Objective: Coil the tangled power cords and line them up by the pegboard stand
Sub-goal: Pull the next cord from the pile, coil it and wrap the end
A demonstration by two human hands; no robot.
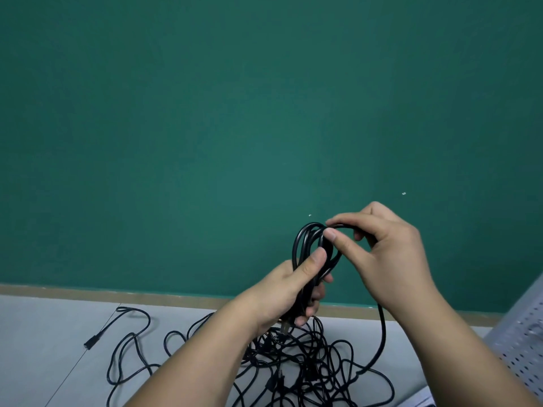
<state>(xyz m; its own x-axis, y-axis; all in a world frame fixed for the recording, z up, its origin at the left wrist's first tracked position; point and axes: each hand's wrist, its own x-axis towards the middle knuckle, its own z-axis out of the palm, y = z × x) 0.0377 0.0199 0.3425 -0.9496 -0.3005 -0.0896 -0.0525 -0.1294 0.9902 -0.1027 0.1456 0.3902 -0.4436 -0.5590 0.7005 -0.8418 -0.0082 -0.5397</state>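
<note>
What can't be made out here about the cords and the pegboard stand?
Head view only.
The pegboard stand: blurred, cut off by the right edge; any cords lined up beside it don't show.
The tangled pile: partly hidden by the left forearm and the bottom edge; cord count untellable.
The coil: lower part buried in the left hand, top covered by the right hand; loop count unclear.

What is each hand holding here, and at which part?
Both hold one black cord coil. The left hand grips the gathered loops at the coil's lower half; the right hand pinches the top strand, which trails down to the tangle.
</note>
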